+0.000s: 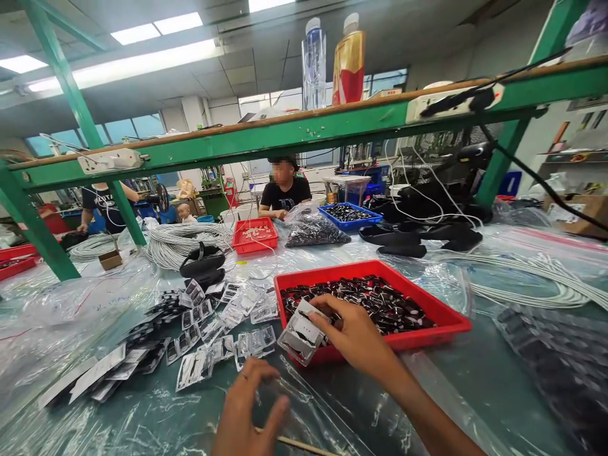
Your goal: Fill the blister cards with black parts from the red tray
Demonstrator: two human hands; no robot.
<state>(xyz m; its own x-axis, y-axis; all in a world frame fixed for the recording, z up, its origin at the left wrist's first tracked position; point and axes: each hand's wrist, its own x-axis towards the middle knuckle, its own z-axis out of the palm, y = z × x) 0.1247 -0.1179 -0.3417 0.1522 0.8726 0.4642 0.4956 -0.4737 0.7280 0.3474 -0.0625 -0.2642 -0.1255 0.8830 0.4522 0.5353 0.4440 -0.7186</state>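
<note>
My right hand (354, 335) pinches a clear plastic blister pack (300, 334) with white backing and small black parts inside. The pack is tilted over the near left corner of a red tray (451, 326), which holds many small black pieces (365, 294). Lower down, my left hand (249, 405) is held over the plastic-covered table with thumb and fingers apart and nothing between them. Left of the tray lie many similar blister packs (194, 367), some in loose rows. Beside them is a stack of white-backed cards (102, 373).
A green frame shelf (285, 132) with bottles crosses above the table. Behind the tray are a bag of black parts (316, 231), a blue tray (351, 218) and a smaller red tray (255, 240). Coiled white cables (536, 282) lie right. A person (284, 190) sits opposite.
</note>
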